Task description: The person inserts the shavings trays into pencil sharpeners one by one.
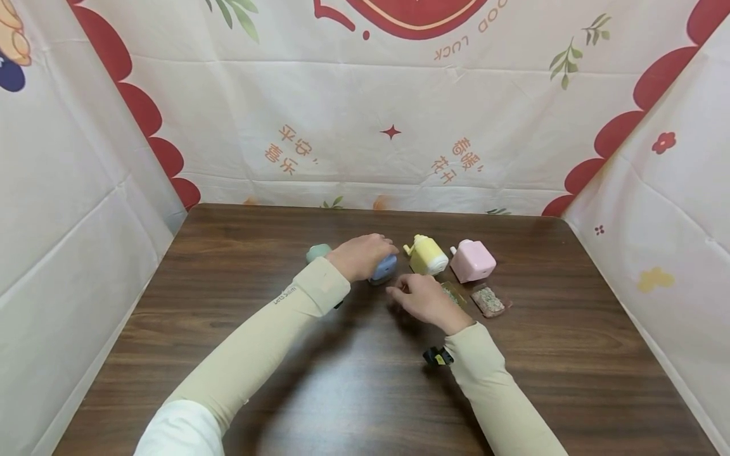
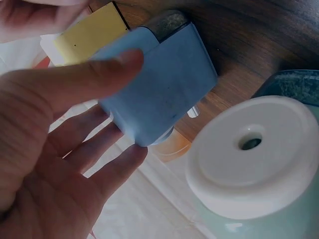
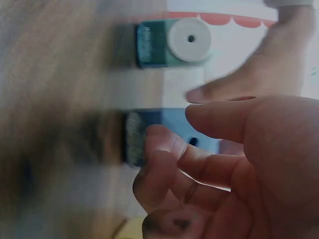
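My left hand (image 1: 360,255) holds a blue pencil sharpener (image 2: 164,89) on the table, thumb on one side and fingertips on the other. Dark shavings show in the sharpener's see-through drawer, which sits in its body in the right wrist view. Just to the right and nearer the front, my right hand (image 1: 424,297) hovers with loosely bent fingers (image 3: 164,174) and nothing between them. Left of the blue one stands a green sharpener (image 1: 318,251) with a round white face (image 2: 254,154), partly behind the left hand in the head view.
A yellow crank sharpener (image 1: 426,254) and a pink one (image 1: 473,261) stand to the right. In front of them lie two small clear drawers of shavings, one yellowish (image 1: 453,293), one pinkish (image 1: 488,301). Printed cloth (image 1: 353,95) hangs behind and beside the wooden table (image 1: 570,354).
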Demonstrator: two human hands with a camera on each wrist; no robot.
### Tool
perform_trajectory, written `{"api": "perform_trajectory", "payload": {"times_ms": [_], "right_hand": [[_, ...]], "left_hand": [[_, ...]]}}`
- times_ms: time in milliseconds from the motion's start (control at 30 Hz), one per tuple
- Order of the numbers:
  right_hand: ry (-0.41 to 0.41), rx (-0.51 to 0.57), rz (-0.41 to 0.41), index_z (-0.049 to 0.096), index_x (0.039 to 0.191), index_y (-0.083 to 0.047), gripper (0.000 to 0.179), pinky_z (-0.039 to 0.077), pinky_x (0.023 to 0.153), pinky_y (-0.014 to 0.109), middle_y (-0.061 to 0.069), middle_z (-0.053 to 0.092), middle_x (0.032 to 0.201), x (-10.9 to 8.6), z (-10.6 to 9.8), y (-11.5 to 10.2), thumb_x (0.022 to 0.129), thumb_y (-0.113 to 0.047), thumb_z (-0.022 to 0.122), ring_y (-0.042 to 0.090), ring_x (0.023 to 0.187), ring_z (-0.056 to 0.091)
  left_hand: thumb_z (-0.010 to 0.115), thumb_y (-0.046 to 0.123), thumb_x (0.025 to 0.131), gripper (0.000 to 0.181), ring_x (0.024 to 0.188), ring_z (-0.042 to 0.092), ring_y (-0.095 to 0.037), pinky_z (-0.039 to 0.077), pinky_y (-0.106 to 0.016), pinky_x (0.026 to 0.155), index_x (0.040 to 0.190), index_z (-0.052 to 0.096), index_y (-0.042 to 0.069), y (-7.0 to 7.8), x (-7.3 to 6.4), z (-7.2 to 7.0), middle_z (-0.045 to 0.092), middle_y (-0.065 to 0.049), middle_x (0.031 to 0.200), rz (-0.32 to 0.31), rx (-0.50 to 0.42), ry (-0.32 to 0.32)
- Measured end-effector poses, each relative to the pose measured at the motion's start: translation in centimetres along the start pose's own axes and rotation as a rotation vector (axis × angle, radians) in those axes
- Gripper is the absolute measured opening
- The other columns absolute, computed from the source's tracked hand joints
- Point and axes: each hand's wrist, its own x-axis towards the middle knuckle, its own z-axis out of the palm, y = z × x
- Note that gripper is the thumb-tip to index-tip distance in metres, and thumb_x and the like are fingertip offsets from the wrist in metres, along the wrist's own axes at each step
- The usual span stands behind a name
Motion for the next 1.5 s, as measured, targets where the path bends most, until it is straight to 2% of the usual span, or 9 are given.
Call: {"api": "perform_trajectory", "payload": {"times_ms": [167,300,367,600,800,967,1100,1200,1500], "right_hand": [[0.092,-0.067,-0.012,0.073,0.095,-0.010,0.024,0.047,0.064,0.031,0.000,0.066,0.079,-1.7,-2.0,-0.4,0.108,-0.029,0.065,0.014,0.070,0.058],[0.163,-0.082,-0.010,0.075,0.104,-0.006,0.021,0.051,0.068,0.035,0.003,0.072,0.088,-2.7,-3.4,0.0,0.107,-0.025,0.067,0.017,0.076,0.062],[0.191,-0.080,-0.002,0.075,0.108,-0.004,0.021,0.053,0.069,0.037,0.007,0.074,0.094,-3.2,-4.1,0.4,0.106,-0.024,0.068,0.019,0.079,0.064],[0.215,-0.086,0.093,0.070,0.120,-0.002,0.029,0.058,0.076,0.049,0.014,0.075,0.109,-4.8,-5.8,2.0,0.105,-0.027,0.070,0.028,0.094,0.069],[0.185,-0.173,0.209,0.062,0.133,0.005,0.054,0.057,0.083,0.067,0.026,0.068,0.125,-5.6,-6.1,3.4,0.103,-0.040,0.072,0.043,0.109,0.070],[0.114,-0.236,0.291,0.058,0.131,0.010,0.070,0.056,0.078,0.070,0.032,0.065,0.127,-5.9,-5.6,4.3,0.100,-0.050,0.074,0.054,0.108,0.070],[0.084,-0.257,0.326,0.059,0.122,0.012,0.071,0.057,0.078,0.069,0.033,0.065,0.123,-5.7,-4.7,4.7,0.097,-0.052,0.076,0.055,0.104,0.071],[0.094,-0.260,0.335,0.059,0.117,0.013,0.068,0.057,0.078,0.068,0.032,0.065,0.118,-5.6,-4.3,4.8,0.096,-0.049,0.079,0.054,0.101,0.071],[0.130,-0.262,0.348,0.055,0.122,0.015,0.068,0.057,0.080,0.069,0.036,0.060,0.124,-5.8,-3.9,4.6,0.097,-0.044,0.078,0.059,0.104,0.069]], "left_hand": [[0.076,0.016,0.102,0.057,0.151,0.053,-0.031,0.050,-0.040,0.120,0.156,0.058,0.007,0.0,0.0,-0.2,0.053,-0.017,0.163,-0.001,-0.007,-0.021],[0.069,0.043,0.106,0.062,0.154,0.049,-0.031,0.046,-0.044,0.124,0.157,0.057,0.010,0.0,-0.1,-0.2,0.050,-0.017,0.166,-0.029,0.004,-0.021],[0.064,0.047,0.108,0.061,0.153,0.050,-0.031,0.046,-0.045,0.124,0.156,0.058,0.010,0.0,-0.1,-0.1,0.052,-0.016,0.164,-0.030,0.013,-0.003],[0.062,0.043,0.110,0.053,0.142,0.058,-0.034,0.052,-0.046,0.116,0.151,0.062,0.011,0.1,0.0,0.1,0.063,-0.013,0.151,0.023,0.087,0.108],[0.061,0.040,0.111,0.050,0.141,0.057,-0.032,0.052,-0.045,0.116,0.152,0.060,0.011,0.5,0.2,0.1,0.063,-0.013,0.149,0.042,0.127,0.156],[0.059,0.040,0.112,0.052,0.145,0.054,-0.032,0.051,-0.045,0.118,0.156,0.056,0.011,0.8,0.2,-0.2,0.057,-0.015,0.154,0.056,0.172,0.181],[0.060,0.038,0.112,0.053,0.147,0.053,-0.033,0.048,-0.046,0.120,0.156,0.055,0.008,1.1,0.4,-0.4,0.055,-0.018,0.157,0.079,0.189,0.210],[0.062,0.036,0.111,0.053,0.147,0.053,-0.033,0.048,-0.046,0.121,0.155,0.055,0.006,1.3,0.7,-0.5,0.055,-0.018,0.156,0.087,0.189,0.226],[0.062,0.034,0.111,0.052,0.142,0.057,-0.030,0.051,-0.041,0.116,0.155,0.054,0.009,2.3,2.0,-1.0,0.057,-0.014,0.153,0.093,0.244,0.232]]}}
